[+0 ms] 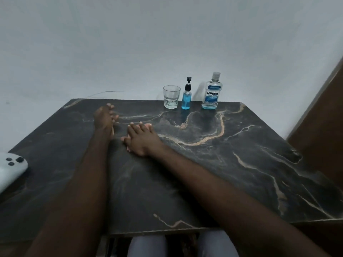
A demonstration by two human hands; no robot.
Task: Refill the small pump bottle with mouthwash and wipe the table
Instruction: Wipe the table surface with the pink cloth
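Both hands lie empty on the dark marbled worktop (241, 145). The left hand (104, 117) stands on its edge with the fingers stretched forward and loosely spread, gripping nothing. The right hand (142, 139) rests palm down, fingers flat and extended, also holding nothing; it sits just beside the left hand and a little nearer the person. Both bare forearms reach in from the near edge of the worktop.

Beyond the right hand, along the worktop's far edge by the pale wall, three things stand upright in a row. The small pump bottle (186, 96), with a black pump head and blue liquid inside, is in the middle. Just to its left is a clear drinking glass (171, 97). To its right, a little apart, stands the mouthwash bottle (212, 91), clear with a blue label and only a shallow band of blue liquid visible at its base.

Far to the left of the pump bottle, at the worktop's left edge, a white device with dark buttons (12, 167) lies partly out of view.
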